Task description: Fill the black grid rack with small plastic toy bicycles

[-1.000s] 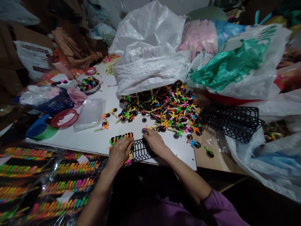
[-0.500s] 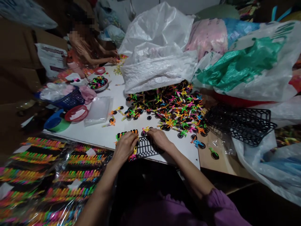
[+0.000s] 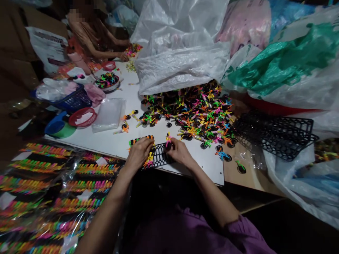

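The person's right hand (image 3: 180, 152) sits over a black plastic lattice rack (image 3: 160, 155) at the near edge of the white counter (image 3: 106, 141), its fingers (image 3: 171, 145) pinched around a small neon pink-and-yellow toy bicycle (image 3: 168, 139), which stands up just above them. The left hand (image 3: 139, 153) lies curled over the rack's left end, touching it, but I can't tell whether those fingers are gripping or only resting. Just beyond the left hand, a row of orange-and-black toy bicycles (image 3: 141, 139) lines the rack's far side, and more neon toys (image 3: 149, 160) hang off its near side between the hands.

Further along the counter, a heap of loose toy bicycles (image 3: 193, 113) spills from under a white plastic sack (image 3: 180, 60), with stray black wheels scattered near the rack. Stacked empty lattice racks (image 3: 275, 135) lie to the right, beside a green-printed sack (image 3: 286, 67).

To the left are a flat clear plastic bag (image 3: 108, 114), a red basket (image 3: 82, 117), a blue basket (image 3: 76, 100) and a bowl of toys (image 3: 107, 82). Filled clear packs of toys (image 3: 53, 183) lie at near left. At the far left, a co-worker (image 3: 92, 38) handles toys at the counter's far end.
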`<state>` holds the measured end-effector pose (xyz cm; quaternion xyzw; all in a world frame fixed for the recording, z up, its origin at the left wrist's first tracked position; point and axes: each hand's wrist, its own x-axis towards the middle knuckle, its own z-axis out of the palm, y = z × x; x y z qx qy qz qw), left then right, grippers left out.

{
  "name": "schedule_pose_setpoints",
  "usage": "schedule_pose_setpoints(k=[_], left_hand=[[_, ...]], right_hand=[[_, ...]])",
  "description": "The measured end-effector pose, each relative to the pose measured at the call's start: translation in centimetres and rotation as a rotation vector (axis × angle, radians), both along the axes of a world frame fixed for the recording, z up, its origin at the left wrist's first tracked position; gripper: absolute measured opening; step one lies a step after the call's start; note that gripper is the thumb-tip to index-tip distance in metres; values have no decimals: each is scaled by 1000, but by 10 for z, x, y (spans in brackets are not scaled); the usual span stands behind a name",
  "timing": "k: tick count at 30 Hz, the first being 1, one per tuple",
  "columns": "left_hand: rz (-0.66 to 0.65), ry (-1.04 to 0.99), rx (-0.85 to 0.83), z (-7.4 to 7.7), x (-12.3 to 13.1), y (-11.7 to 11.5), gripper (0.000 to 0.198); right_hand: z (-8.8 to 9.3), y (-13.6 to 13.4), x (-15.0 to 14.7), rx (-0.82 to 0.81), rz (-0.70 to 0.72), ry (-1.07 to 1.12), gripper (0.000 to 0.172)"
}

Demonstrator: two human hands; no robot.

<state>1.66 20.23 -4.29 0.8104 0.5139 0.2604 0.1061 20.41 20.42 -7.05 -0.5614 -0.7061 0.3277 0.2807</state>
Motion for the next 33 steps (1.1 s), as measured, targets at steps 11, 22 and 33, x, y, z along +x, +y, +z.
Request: schedule_pose_setpoints(k=[11,22,33], left_hand=[[33,86,54,-4,4,17,23],[-46,154,169,8,8,-48,25],[-51,109,181,-21,8,-55,24]], right_hand=[[-31,-32,-30,113,79,24,17],[-23,-34,-32,97,172,-256,23],[-24,-28,-32,143,285,-283,12]])
